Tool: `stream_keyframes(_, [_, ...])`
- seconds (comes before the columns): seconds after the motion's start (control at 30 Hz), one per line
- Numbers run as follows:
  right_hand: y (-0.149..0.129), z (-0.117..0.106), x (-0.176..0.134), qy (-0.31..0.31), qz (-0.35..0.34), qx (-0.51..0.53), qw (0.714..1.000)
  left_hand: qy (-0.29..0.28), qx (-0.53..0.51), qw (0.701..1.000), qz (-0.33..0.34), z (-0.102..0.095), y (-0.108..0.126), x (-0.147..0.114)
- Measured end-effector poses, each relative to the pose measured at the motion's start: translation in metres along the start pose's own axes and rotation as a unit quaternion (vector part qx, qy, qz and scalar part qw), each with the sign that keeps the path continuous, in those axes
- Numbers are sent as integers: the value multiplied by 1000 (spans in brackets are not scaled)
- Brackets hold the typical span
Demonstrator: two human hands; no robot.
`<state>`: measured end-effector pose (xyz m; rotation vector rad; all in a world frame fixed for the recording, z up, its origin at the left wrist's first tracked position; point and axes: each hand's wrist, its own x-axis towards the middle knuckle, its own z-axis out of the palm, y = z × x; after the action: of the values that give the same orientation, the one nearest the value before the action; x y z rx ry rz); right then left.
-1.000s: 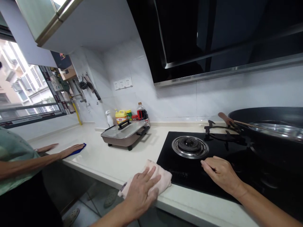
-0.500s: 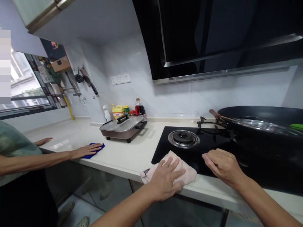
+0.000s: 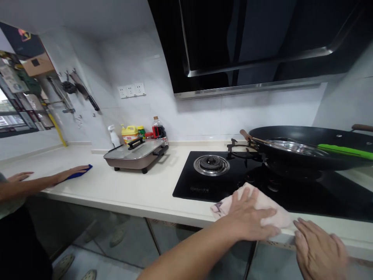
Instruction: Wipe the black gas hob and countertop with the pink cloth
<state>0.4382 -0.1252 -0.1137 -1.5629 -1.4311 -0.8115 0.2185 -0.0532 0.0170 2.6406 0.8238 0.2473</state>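
My left hand (image 3: 250,217) lies flat with its fingers spread on a pale pink cloth (image 3: 274,202). It presses the cloth over the front edge of the black gas cooktop (image 3: 182,188) and the white counter strip before it. To its right, my right hand (image 3: 320,247) is at the counter's front edge, fingers stretched out, with nothing seen in it. The cloth's left corner has a dark printed mark. Behind the hands is the bare left burner (image 3: 211,165).
A large black wok (image 3: 282,132) holding a metal lid or bowl sits on the right burner. An electric pan (image 3: 132,157) stands on the counter (image 3: 131,190), bottles behind it. At far left another person's hand (image 3: 65,175) presses a blue cloth (image 3: 80,173). The range hood (image 3: 256,50) hangs above.
My left hand has slid the pink cloth rightward along the cooktop's front edge. My right hand has moved right and down from above the cooktop and unfolded. The view has turned right.
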Motion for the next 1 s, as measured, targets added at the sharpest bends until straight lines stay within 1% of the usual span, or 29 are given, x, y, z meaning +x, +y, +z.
stream_keyframes(0.1, [3,9,-5,-6,-3,-24,1000,-8,-20,1000,-10,12,21,29])
stream_keyframes(0.17, [9,12,-3,-29,-7,-27,999,-4,-23,1000,-17,17,29,38])
stream_keyframes(0.23, [15,14,-1,-39,-12,-24,999,-1,-29,999,-20,20,32,39])
stream_keyframes(0.33, [19,14,0,-49,-26,-22,998,12,-33,999,-29,21,29,26])
stream_keyframes(0.4, [19,13,-2,-45,-36,-26,998,29,-33,998,-35,20,24,11])
stream_keyframes(0.5, [17,12,-6,-8,-43,-34,998,63,-17,997,-34,16,9,-20])
stream_keyframes(0.57, [16,11,-7,0,-36,-37,999,97,18,994,-42,10,-8,-44])
stream_keyframes(0.63, [16,10,-8,-13,-26,-35,999,144,63,986,-65,3,-29,-70])
stream_keyframes(0.7, [17,9,-8,-22,-20,-34,999,194,104,970,-99,-7,-52,-98])
stream_keyframes(0.77, [17,8,-8,-24,-25,-33,999,233,138,953,-132,-19,-75,-127])
stream_keyframes(0.9, [15,8,-9,-20,-29,-30,999,273,191,917,-218,-46,-118,-180])
stream_keyframes(1.0, [10,10,-11,4,-21,-32,999,306,229,882,-277,-59,-142,-212])
